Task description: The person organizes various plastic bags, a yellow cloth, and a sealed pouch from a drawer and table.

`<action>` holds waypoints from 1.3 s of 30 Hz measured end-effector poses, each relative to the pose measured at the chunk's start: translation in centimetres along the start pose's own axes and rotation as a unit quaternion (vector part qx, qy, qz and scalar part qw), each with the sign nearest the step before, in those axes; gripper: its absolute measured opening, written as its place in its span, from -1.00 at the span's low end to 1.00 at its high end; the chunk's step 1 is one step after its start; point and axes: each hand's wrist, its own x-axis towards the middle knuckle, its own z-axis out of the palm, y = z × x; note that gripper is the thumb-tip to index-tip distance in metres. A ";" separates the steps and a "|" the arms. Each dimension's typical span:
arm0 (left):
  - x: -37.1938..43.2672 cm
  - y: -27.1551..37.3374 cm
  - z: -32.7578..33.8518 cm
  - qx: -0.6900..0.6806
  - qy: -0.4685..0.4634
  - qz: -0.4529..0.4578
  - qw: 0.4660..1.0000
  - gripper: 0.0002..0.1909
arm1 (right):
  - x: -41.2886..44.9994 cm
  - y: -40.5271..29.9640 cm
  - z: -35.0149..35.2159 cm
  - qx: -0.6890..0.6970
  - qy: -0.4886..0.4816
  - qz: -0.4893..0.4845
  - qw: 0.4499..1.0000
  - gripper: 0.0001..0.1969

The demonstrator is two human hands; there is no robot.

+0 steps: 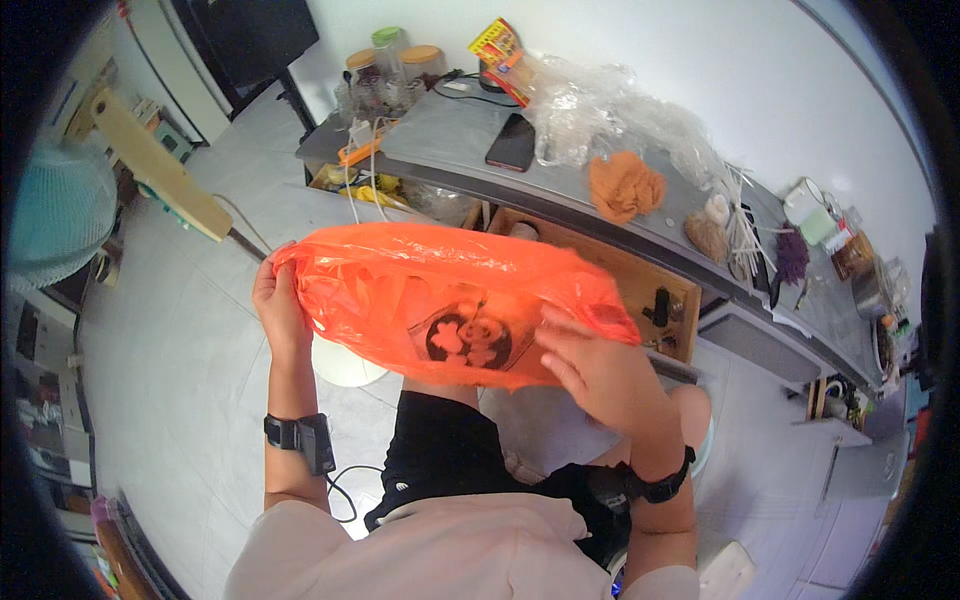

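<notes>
Above my lap a thin orange plastic bag is stretched out sideways. My left hand grips its bunched left end, thumb on the near side. A dark round picture with pale cartoon-like shapes shows at the bag's lower middle; whether it is printed on the bag or lies inside, I cannot tell. My right hand is blurred at the bag's right end, its fingers apart and nothing plainly gripped. Contact between those fingers and the plastic is unclear.
Beyond the bag, an open wooden drawer juts from a long grey cabinet. On the top lie a phone, crumpled clear plastic and an orange cloth. A teal fan guard stands at left. White cables hang down the cabinet's front.
</notes>
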 end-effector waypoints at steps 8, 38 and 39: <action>-0.2 -0.1 -7.2 0.013 0.100 -0.044 0.994 -0.76 | -0.3 -0.4 0.0 0.201 0.007 -0.078 0.977 -0.82; -4.7 -15.4 -14.3 0.467 -0.130 -0.171 0.858 -0.47 | -3.0 5.1 3.0 0.165 -0.020 0.081 0.983 -0.79; -4.9 -15.6 -14.2 0.496 -0.148 -0.166 0.840 -0.50 | -3.3 5.4 3.2 0.170 -0.018 0.078 0.982 -0.79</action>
